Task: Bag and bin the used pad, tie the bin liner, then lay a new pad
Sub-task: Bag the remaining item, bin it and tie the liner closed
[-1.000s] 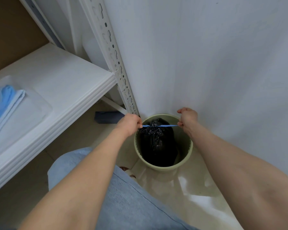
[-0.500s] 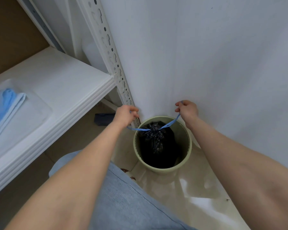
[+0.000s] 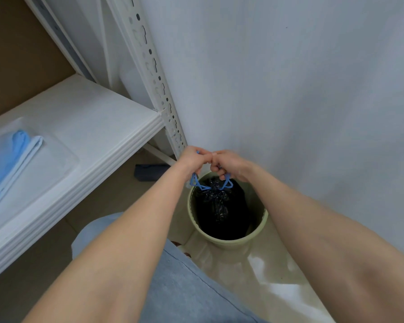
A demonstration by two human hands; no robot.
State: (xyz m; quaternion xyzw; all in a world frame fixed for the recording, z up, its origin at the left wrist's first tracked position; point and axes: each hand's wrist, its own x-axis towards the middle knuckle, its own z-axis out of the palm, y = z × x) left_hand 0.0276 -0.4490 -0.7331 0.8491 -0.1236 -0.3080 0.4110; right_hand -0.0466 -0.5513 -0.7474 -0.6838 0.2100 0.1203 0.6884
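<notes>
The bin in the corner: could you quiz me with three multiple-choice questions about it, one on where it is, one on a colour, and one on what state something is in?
1. Where does the bin stand?
A. On the white shelf
B. On the floor beside the wall
C. On the person's lap

2. What colour are the drawstrings of the black liner?
A. Red
B. Yellow
C. Blue

3. What state is the liner's mouth in?
A. Gathered shut
B. Spread wide over the rim
C. Lifted right out of the bin

Answers:
1 B: its base sits on the glossy floor at the foot of the wall.
2 C: both loops are bright blue against the black plastic.
3 A: the neck is bunched together inside the bin, with the left hand and right hand each gripping a string above it.
</notes>
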